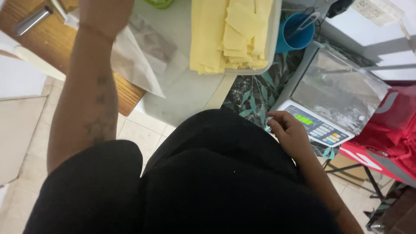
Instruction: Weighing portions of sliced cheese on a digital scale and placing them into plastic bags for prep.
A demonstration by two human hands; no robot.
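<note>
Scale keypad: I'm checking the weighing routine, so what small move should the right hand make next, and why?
Probably press a key: the right hand rests curled at the corner of the scale, its display lit, its foil-covered pan bare. The left hand is out of frame.

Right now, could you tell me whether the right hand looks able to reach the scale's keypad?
Probably yes. The right hand rests at the front corner of the scale, its fingers curled beside the keypad, and nothing lies between them. The left hand is raised out of view.
</note>
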